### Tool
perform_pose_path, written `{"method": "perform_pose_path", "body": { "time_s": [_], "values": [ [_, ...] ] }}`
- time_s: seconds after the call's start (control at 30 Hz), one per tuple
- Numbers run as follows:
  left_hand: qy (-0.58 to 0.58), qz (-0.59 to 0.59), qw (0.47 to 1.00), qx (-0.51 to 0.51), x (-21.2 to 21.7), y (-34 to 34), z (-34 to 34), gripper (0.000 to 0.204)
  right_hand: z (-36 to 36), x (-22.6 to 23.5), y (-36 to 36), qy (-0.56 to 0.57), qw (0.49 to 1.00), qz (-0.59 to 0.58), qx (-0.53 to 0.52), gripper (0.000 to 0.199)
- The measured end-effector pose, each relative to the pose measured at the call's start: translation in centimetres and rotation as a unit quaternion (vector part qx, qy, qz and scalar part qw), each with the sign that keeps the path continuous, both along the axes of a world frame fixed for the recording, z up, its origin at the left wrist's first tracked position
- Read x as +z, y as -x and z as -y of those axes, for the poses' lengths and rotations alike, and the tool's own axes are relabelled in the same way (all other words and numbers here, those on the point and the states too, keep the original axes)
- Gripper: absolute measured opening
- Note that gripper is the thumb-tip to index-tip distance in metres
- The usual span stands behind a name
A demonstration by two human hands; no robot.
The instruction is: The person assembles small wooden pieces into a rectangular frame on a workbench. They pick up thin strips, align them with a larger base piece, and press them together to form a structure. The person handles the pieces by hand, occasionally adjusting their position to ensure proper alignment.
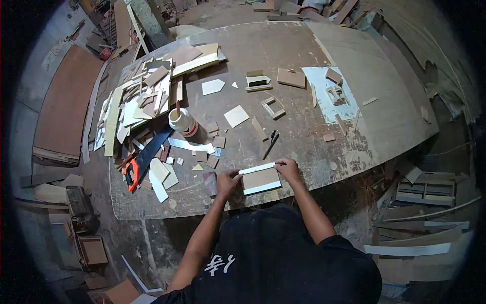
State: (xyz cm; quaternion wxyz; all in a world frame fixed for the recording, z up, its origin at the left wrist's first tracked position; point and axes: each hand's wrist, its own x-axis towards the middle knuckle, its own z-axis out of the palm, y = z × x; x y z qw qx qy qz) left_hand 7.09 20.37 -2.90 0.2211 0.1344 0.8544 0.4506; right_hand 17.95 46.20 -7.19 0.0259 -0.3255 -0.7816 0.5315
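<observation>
At the table's near edge lies a small brown board (260, 179) with a white strip (257, 168) along its far side and another white strip (262, 188) along its near side. My left hand (228, 183) pinches the left end of the far strip. The right end of that strip is between the fingers of my right hand (287, 171). Just left of my left hand is a dark reddish-brown block (210, 184). Beyond my hands a black pen (271, 144) rests on the table. My fingertips partly cover both strip ends.
On the worn table (314, 152), a handsaw (147, 157) with an orange handle lies left, near an open white glue bottle (183, 123) and a heap of wood offcuts (147, 96). Small wooden frames (274, 108) stand farther back. A pale blue sheet (324, 93) holds small pieces at right.
</observation>
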Motion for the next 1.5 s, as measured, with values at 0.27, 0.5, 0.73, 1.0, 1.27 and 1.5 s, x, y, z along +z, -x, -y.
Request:
{"method": "perform_pose_path", "body": {
  "time_s": [0.27, 0.5, 0.73, 1.0, 1.27, 1.5],
  "values": [
    [0.023, -0.034, 0.998, -0.044, -0.1, 0.5, 0.1, 0.026, -0.1, 0.9, 0.1, -0.012, 1.000, -0.001, -0.002, 0.023],
    [0.078, -0.125, 0.985, -0.091, -1.3, 1.0, 0.2, 0.026, -0.4, 0.8, 0.1, 0.014, 0.999, -0.029, 0.020, 0.025],
    [0.080, -0.101, 0.983, -0.127, -1.8, 2.1, 0.2, 0.025, -0.8, 0.8, 0.1, 0.062, 0.998, -0.007, 0.028, 0.025],
    [0.033, -0.142, 0.985, -0.088, -0.6, 0.4, 0.1, 0.028, -1.0, 1.2, 0.3, 0.083, 0.996, 0.008, 0.036, 0.027],
    [0.012, -0.140, 0.985, -0.098, -0.2, 0.3, 0.3, 0.035, 0.3, 1.6, -0.2, -0.060, 0.997, -0.037, 0.036, 0.038],
    [0.002, -0.112, 0.992, -0.060, -2.0, 0.2, 1.5, 0.040, 2.0, 4.2, 0.2, -0.268, 0.948, -0.028, 0.168, 0.027]
  ]
}}
